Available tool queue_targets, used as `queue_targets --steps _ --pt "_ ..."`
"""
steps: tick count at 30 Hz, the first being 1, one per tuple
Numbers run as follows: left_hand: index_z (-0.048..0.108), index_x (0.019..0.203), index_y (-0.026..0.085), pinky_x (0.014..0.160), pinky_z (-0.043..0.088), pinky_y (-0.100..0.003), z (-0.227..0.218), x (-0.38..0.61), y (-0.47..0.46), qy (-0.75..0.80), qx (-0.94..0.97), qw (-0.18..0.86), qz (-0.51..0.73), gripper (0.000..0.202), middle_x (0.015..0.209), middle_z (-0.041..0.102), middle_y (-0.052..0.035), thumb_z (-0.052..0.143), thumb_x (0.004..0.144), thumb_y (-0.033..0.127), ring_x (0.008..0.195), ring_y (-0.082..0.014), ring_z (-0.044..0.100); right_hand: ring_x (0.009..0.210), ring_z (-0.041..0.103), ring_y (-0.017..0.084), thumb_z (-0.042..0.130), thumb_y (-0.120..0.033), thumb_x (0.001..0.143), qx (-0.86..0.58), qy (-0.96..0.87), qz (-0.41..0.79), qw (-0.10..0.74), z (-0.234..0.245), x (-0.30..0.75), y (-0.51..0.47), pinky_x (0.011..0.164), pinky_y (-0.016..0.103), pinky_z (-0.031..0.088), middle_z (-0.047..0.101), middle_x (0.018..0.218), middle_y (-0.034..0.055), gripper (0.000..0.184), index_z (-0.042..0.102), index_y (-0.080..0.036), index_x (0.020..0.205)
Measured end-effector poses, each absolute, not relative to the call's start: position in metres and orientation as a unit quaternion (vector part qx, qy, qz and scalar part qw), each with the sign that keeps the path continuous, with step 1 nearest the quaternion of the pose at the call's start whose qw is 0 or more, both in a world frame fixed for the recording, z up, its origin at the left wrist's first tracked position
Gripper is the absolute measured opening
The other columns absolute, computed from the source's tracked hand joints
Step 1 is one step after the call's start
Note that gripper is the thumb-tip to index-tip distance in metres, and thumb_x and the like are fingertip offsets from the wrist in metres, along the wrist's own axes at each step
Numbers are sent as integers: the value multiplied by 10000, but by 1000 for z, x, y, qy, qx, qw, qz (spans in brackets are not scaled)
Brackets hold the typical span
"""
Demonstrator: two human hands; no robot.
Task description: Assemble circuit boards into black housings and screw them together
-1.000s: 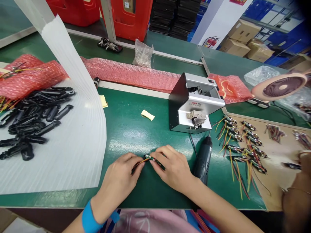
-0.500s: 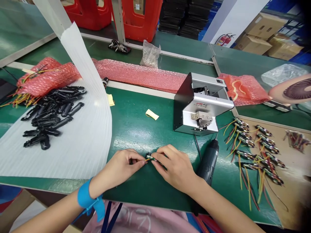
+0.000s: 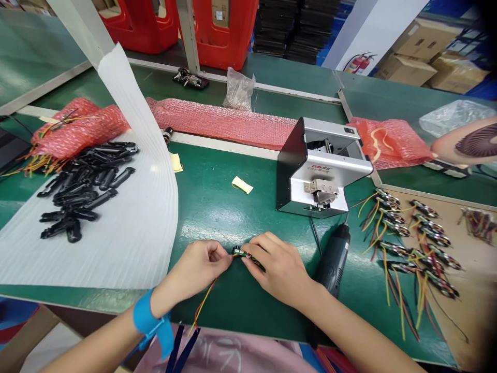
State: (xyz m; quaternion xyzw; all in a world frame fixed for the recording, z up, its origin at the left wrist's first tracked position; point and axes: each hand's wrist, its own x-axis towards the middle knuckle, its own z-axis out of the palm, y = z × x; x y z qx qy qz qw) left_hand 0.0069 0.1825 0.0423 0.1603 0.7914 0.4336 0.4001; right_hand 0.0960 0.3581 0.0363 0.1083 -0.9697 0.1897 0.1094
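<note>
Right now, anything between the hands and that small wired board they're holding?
Nothing visible. The left hand and right hand both pinch the small wired board directly from either side; only its yellow and red wires trail below the left hand.

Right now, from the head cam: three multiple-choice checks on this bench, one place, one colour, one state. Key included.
1. Where is the black corded handheld tool?
A) Right of the right hand
B) On the white sheet
C) Inside the silver machine

2. Colour of the wristband?
A) Red
B) Blue
C) Yellow

3. State of the small wired component?
A) Lying on the white sheet
B) Inside the silver machine
C) Pinched between both hands

Key: 1 A, it lies beside that hand. 2 B, the band shows blue. 3 C, fingers of the left hand and right hand meet on it.
</note>
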Motion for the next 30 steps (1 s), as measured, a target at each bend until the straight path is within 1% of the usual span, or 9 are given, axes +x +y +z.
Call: queue_targets --steps 3,7,10,19,26,30 --pt "540 591 173 495 330 -227 43 14 186 827 174 341 411 249 560 545 29 533 785 330 532 -123 483 771 528 146 550 -224 862 102 -972 185 100 35 93 358 596 268 357 618 858 17 90 597 -186 928" --pt "524 599 186 494 314 -239 42 21 189 857 174 307 376 243 555 535 31 494 800 320 525 -133 484 758 528 154 538 -235 866 97 -975 173 102 33 90 356 593 274 341 615 826 32 77 596 -188 885" --pt "534 622 193 500 310 -242 40 23 190 875 176 290 346 228 565 546 29 469 809 306 533 -141 498 751 522 155 533 -241 864 93 -976 165 104 32 88 355 587 274 327 601 801 24 70 589 -197 863" --pt "551 642 205 516 288 -246 40 29 194 903 183 278 273 215 599 593 23 461 820 284 544 -147 523 747 519 150 526 -241 862 90 -978 161 101 28 89 353 564 274 310 589 788 21 83 593 -194 849" --pt "555 648 209 517 290 -246 42 32 194 903 167 284 276 215 605 599 29 460 825 285 554 -149 534 740 516 151 524 -234 865 103 -976 165 100 29 89 354 577 276 328 593 788 21 93 605 -188 864" --pt "564 654 208 513 284 -249 43 34 194 905 169 282 268 207 613 610 26 459 823 264 553 -150 543 752 509 158 513 -247 876 105 -980 148 85 30 91 355 591 279 329 592 809 32 105 601 -193 891"
